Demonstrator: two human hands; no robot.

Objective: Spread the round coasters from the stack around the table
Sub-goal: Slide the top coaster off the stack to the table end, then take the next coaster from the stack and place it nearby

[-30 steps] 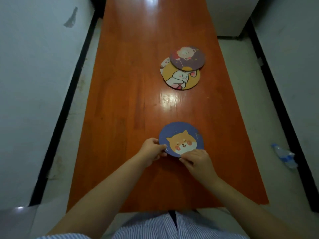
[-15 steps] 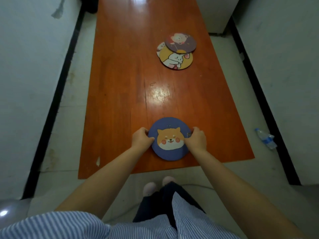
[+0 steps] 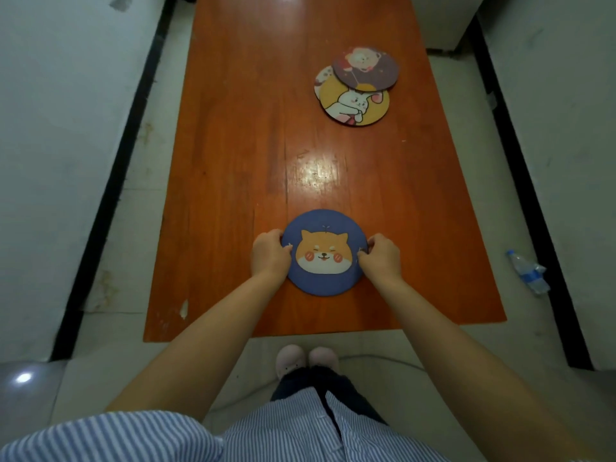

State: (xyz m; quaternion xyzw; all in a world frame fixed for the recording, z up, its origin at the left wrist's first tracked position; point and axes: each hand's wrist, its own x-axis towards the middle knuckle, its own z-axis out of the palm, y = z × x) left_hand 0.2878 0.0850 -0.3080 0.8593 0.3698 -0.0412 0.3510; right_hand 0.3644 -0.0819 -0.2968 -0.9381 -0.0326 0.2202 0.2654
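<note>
Both hands on the blue coaster (image 3: 325,253) w/ the dog face. Left hand (image 3: 269,256) pinches its left edge, right hand (image 3: 380,258) pinches its right edge, fingers curled over the rim on each side. It lies near me on the table (image 3: 233,161), roughly centre, short of the near edge.

What changed: a sec ago I had it from the near side, hands close together at its lower rim. Half a sec ago they'd gone out to left & right, and it sat lower on the table, closer to the near edge; now they sit the same way. I've also stood back: feet and the table's near edge show now, which they didn't a sec ago. The coaster looks flat on the wood, though I can't tell if it's fully down or a hair lifted.

Meaning, I'd say: this one is about placed, only the let-go is left.

Rest of the stack (image 3: 356,86) is far right, not shifted on the table over that sec: purple coaster on top, yellow rabbit one under it, a third peeking out at left. Those overlap, so they're not yet spread; prob next is the purple one to another spot, well apart from the blue.
</note>
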